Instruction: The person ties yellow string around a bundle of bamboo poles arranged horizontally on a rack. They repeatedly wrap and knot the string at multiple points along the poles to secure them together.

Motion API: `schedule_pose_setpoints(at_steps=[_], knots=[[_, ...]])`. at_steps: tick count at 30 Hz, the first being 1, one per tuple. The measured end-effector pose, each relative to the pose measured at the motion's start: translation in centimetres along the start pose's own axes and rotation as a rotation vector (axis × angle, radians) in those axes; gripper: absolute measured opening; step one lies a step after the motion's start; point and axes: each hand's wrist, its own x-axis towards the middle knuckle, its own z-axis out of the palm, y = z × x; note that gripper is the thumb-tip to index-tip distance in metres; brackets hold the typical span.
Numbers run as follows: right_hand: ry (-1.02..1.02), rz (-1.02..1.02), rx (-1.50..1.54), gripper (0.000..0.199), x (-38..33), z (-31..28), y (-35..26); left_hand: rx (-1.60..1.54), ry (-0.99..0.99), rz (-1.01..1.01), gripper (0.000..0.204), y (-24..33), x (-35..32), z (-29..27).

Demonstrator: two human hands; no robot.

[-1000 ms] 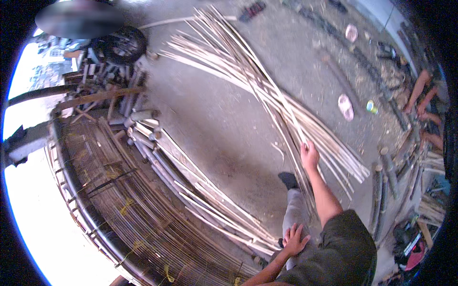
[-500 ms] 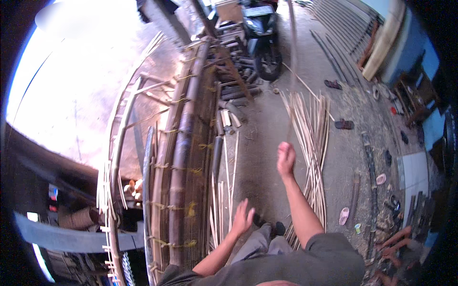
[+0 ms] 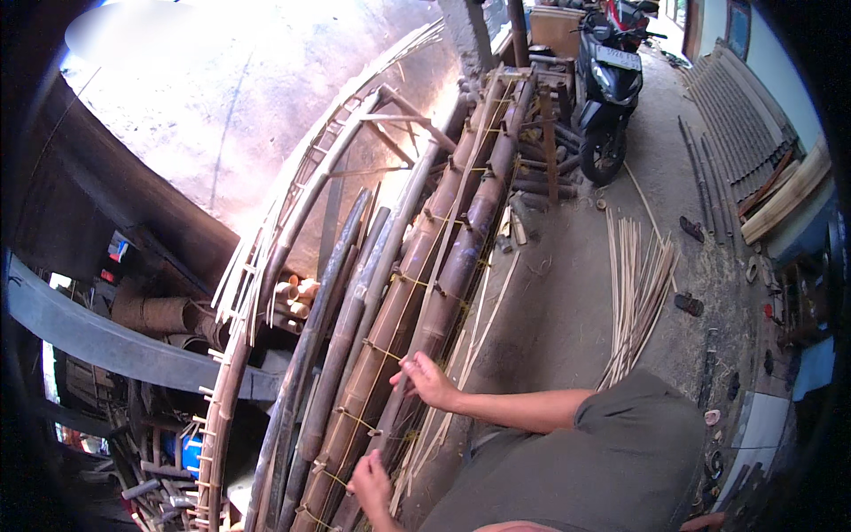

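A long, thin bamboo strip lies lengthwise along a frame of thick brown bamboo poles, which is bound crosswise with yellow ties. My right hand is closed around the strip about midway down the frame. Nearer to me, my left hand has its fingers curled at the strip's near part, over the poles. Part of that grip is hidden by the hand itself.
Loose pale bamboo strips are spread on the floor at the right. A motorcycle stands at the back beside stacked bamboo pieces. Left of the poles is a curved bamboo structure. Another person's arm shows at lower right.
My right hand has swung left from over the floor, bringing the raised strip down onto the bamboo poles. My left hand, open before, has moved left to the strip. The view has turned left.
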Motion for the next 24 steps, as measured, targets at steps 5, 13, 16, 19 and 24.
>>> schedule_pose_setpoints(at_steps=[5, 13, 16, 19, 24], knots=[[-0.305, 0.216, -0.377, 0.03, -0.4, -2.9, -0.7, 0.166, -0.069, -0.074, 0.045, -5.7, 4.2, -4.1], [-0.291, 0.169, -0.554, 0.024, 5.4, -23.7, -10.3, 0.556, 0.074, -0.328, 0.039, 2.4, 10.6, 1.2], [-0.178, 0.125, -0.609, 0.023, 7.1, -31.6, -17.2, 0.359, 0.183, -0.019, 0.048, 13.7, 14.7, 6.3], [-0.101, 0.142, -0.621, 0.022, 8.6, -38.1, -25.0, 0.18, 0.028, 0.258, 0.046, 31.5, 18.8, 11.5], [0.039, 0.067, -0.644, 0.022, 13.6, -48.4, -33.8, -0.086, -0.081, 0.63, 0.046, 55.5, 24.3, 18.3]])
